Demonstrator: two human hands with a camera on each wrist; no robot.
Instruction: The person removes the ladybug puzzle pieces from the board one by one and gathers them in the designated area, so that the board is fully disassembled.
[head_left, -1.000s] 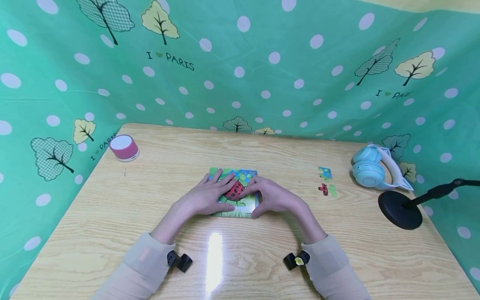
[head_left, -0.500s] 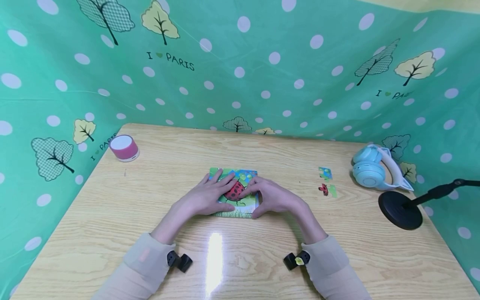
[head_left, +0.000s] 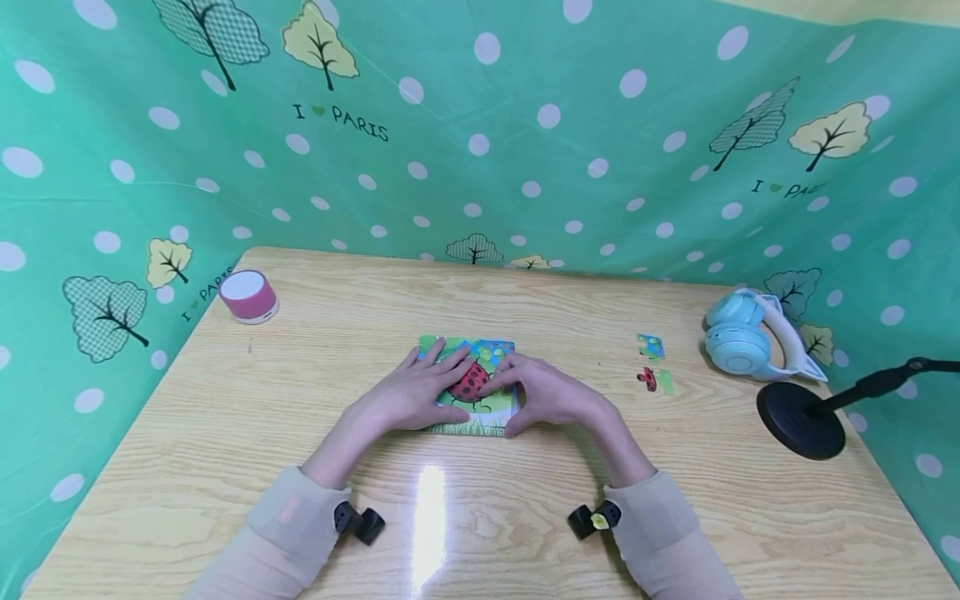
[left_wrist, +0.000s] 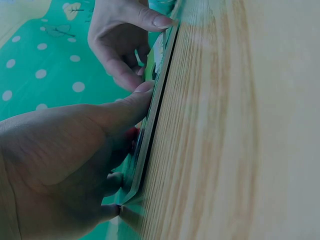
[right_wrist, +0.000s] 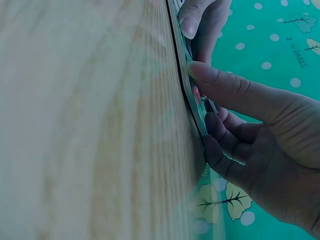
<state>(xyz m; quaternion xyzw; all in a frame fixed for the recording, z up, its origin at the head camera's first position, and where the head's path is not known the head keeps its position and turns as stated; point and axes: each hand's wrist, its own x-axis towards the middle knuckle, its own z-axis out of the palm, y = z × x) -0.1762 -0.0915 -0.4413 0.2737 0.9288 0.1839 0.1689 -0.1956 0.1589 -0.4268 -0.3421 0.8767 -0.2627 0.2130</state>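
Note:
A jigsaw puzzle with a red ladybug [head_left: 469,382] lies in a flat tray with a grassy printed border [head_left: 468,428], at mid-table in the head view. My left hand [head_left: 411,397] rests spread over its left part, fingers fanned and thumb along the near side. Over the right part my right hand [head_left: 551,393] is curled, fingertips on the picture and thumb near the tray's near right corner. The right wrist view shows a tilted puzzle piece [right_wrist: 210,106] at the right fingers, raised from the tray. Much of the puzzle's left side is hidden under the left hand.
Several loose puzzle pieces [head_left: 651,346] lie on the table to the right. Farther right are light blue headphones [head_left: 738,346] and a black round stand base [head_left: 799,421]. A pink and white cylinder [head_left: 250,297] stands at the back left. A green dotted cloth [head_left: 480,167] hangs behind.

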